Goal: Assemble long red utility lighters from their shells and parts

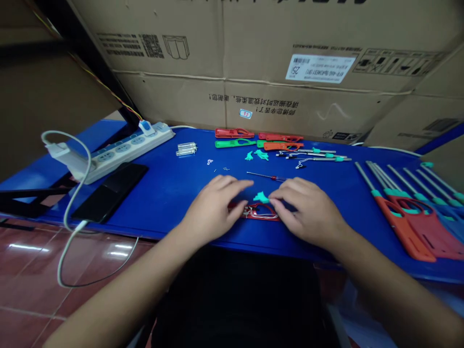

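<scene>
A red lighter shell half [264,217] with white wires inside lies near the front edge of the blue table. Over its left end is my left hand [217,205], its thumb and index finger apart and no part visible between them. My right hand [302,205] pinches a teal plastic piece [261,197] by its right end, just above the shell. Behind my hands lies a screwdriver [266,176], with loose teal pieces [261,154] farther back.
Red, green and orange shells [235,143] line the back beside metal tubes [322,158]. Several finished-looking lighters [413,227] lie at the right. A black phone [110,192], a power strip [123,151] and clear cylinders [186,149] are at the left. A cardboard box [174,94] stands behind.
</scene>
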`<state>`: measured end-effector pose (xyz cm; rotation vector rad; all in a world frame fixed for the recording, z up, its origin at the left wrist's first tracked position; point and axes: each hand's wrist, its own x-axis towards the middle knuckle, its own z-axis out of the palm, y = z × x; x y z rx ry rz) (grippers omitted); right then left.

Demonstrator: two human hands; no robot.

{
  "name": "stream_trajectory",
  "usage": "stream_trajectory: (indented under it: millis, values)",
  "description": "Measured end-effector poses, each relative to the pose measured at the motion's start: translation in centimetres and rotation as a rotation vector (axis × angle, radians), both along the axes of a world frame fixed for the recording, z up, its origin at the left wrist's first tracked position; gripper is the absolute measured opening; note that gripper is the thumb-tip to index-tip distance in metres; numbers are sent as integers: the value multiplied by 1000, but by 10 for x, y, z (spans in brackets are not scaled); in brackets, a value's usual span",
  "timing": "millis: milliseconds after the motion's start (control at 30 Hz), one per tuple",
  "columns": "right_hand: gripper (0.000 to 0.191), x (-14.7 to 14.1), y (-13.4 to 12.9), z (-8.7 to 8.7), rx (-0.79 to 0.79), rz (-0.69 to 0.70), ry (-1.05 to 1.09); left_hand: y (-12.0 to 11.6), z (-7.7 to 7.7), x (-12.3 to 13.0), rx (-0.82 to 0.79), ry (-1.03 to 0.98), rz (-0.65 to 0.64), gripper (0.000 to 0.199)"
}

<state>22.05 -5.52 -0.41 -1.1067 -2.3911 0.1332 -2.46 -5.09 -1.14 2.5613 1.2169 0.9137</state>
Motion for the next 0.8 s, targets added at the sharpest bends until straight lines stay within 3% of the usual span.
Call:
stream_trajectory:
  millis: [67, 133, 200, 267, 367, 467, 533, 633, 800]
  values:
    - [18, 7, 23, 0, -1, -89, -17, 24, 16, -5, -66, 117, 76, 37]
    - [20, 14, 48, 2, -7, -133, -17, 56, 30, -8, -167, 199, 238, 29]
    - [18, 19, 72, 4, -24, -142, -30, 90, 38, -6, -199, 227, 327, 26]
    - [18, 24, 89, 3, -33, -152, -33, 120, 35, 2, -245, 245, 382, 22]
    - [20, 33, 102, -5, -55, -203, -30, 149, 16, 19, -315, 250, 380, 26]
    - [18, 45, 105, -16, -115, -219, -48, 157, -3, 33, -341, 224, 340, 43]
    - [18, 52, 105, -21, -143, -224, -59, 156, -9, 39, -338, 203, 292, 39]
    - [16, 57, 105, -22, -145, -228, -67, 149, -5, 40, -321, 150, 224, 26]
    - [28, 48, 96, -14, -34, -217, -21, 129, 8, 31, -411, 11, 67, 28]
